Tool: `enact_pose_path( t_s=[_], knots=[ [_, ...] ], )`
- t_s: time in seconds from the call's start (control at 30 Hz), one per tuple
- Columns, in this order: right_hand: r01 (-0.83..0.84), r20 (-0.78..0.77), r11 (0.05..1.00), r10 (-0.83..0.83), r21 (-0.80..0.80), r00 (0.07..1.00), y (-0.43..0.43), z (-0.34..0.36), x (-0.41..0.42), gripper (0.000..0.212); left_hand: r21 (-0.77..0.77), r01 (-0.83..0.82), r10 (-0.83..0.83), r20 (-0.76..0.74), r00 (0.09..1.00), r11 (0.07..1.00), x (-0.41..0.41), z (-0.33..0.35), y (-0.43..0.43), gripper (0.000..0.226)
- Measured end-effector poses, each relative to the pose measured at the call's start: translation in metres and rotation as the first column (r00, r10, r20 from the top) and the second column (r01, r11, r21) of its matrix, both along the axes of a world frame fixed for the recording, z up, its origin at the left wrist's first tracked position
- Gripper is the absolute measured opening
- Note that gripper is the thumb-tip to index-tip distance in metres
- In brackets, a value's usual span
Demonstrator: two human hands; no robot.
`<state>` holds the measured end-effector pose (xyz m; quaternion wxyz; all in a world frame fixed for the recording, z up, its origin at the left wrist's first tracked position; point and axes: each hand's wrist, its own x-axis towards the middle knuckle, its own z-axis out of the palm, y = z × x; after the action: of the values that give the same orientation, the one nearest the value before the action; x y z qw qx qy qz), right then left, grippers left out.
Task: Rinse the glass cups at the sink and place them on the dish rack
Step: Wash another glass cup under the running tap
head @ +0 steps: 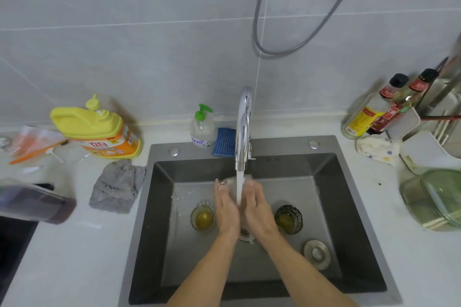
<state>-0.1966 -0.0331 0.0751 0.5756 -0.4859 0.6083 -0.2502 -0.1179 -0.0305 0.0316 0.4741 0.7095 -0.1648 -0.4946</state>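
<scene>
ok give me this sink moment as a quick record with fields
hands: left hand and right hand both hold one clear glass cup
faucet: running, stream falls between the hands
waiting in sink: cup with yellow liquid left of the hands, dark green cup to their right
drain: on the sink floor, right of the arms

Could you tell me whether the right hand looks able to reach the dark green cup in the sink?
Probably yes: the dark green cup stands just beside the right hand, with nothing between them. But that hand and the left hand both hold the clear glass under the tap.
</scene>
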Motion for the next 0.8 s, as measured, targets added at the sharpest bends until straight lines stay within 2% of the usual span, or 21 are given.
enact_pose_path(
  t_s=[0.03, 0.07, 0.13, 0.27, 0.33, 0.43, 0.5, 0.57, 0.6, 0.67, 0.7, 0.8],
  knots=[
    [0.025, 0.003, 1.000, -0.025, 0.012, 1.000, 0.000, 0.002, 0.000, 0.032, 0.018, 0.017, -0.015, -0.058, 0.998, 1.000, 0.004, -0.012, 0.000, 0.085],
    [0.048, 0.008, 0.999, -0.048, 0.020, 0.999, -0.001, 0.005, -0.001, 0.031, 0.035, 0.011, -0.006, -0.143, 0.990, 0.999, 0.007, -0.013, 0.000, 0.093],
    [0.045, 0.047, 0.996, -0.049, 0.078, 0.998, -0.008, 0.009, -0.004, 0.038, 0.100, 0.023, 0.004, -0.261, 0.965, 0.995, 0.011, -0.003, 0.001, 0.093],
    [-0.062, 0.129, 0.971, 0.032, 0.231, 0.991, -0.016, 0.006, -0.004, 0.051, 0.135, 0.049, 0.004, -0.364, 0.932, 0.990, 0.015, 0.022, 0.008, 0.083],
    [-0.039, 0.075, 0.983, 0.026, 0.177, 0.997, -0.015, 0.003, 0.001, 0.058, 0.096, 0.118, -0.088, -0.270, 0.959, 0.988, 0.010, 0.031, 0.008, 0.074],
    [0.018, -0.038, 0.994, -0.014, 0.104, 0.999, -0.012, -0.004, 0.007, 0.082, 0.104, 0.167, -0.172, 0.037, 0.984, 0.980, 0.002, 0.035, 0.005, 0.055],
    [0.008, -0.058, 0.997, -0.004, 0.081, 0.998, -0.008, -0.014, 0.007, 0.088, 0.107, 0.146, -0.155, 0.078, 0.985, 0.983, 0.002, 0.030, 0.004, 0.062],
    [0.008, -0.051, 0.998, -0.005, 0.057, 0.999, -0.007, -0.015, 0.003, 0.088, 0.119, 0.142, -0.147, 0.040, 0.988, 0.983, 0.004, 0.027, 0.006, 0.079],
    [0.004, -0.016, 0.999, -0.003, 0.046, 1.000, -0.007, -0.014, 0.001, 0.080, 0.101, 0.124, -0.124, -0.007, 0.992, 0.987, 0.004, 0.026, 0.007, 0.082],
    [0.002, 0.123, 0.997, -0.011, 0.071, 0.992, -0.005, -0.003, -0.003, 0.049, 0.072, 0.107, -0.097, -0.131, 0.987, 0.992, 0.004, 0.027, 0.010, 0.088],
    [-0.012, 0.191, 0.996, -0.004, 0.083, 0.982, -0.005, -0.002, -0.005, 0.045, 0.039, 0.103, -0.095, -0.174, 0.980, 0.994, 0.005, 0.028, 0.010, 0.092],
    [-0.089, 0.257, 0.991, 0.060, 0.102, 0.965, -0.004, -0.010, -0.011, 0.088, 0.012, 0.062, -0.059, -0.156, 0.986, 0.998, 0.010, 0.025, 0.010, 0.094]
  ],
)
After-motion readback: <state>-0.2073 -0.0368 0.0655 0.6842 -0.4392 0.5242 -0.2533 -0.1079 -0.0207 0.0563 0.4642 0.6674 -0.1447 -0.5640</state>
